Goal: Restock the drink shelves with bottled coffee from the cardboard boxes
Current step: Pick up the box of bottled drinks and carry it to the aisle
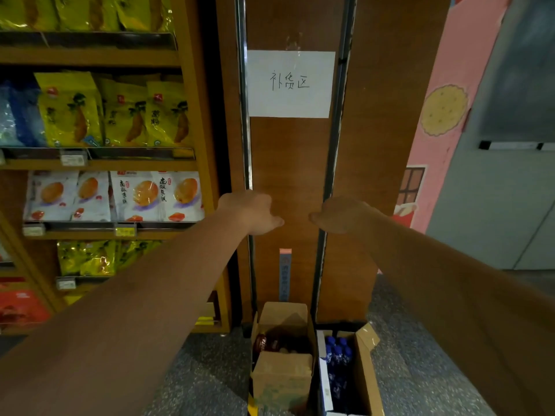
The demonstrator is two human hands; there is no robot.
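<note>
Head view: two empty hands held out before a wood panel (pixel 288 163).
The left hand (pixel 250 213) and right hand (pixel 342 216) hang apart, fingers drooping loosely, gripping nothing. Below, on the floor (pixel 210 370), sits an open box (pixel 282 382) with brown coffee bottles (pixel 265 343). Touching its right side is a second box (pixel 365 376) of blue bottles (pixel 338 354). Snack shelves (pixel 90 163) stand left.

Both bare arms extended forward. Left hand (pixel 249 213) and right hand (pixel 345 216) level, near each other, fingers drooping loosely, thumbs pointing inward, nothing held.
</note>
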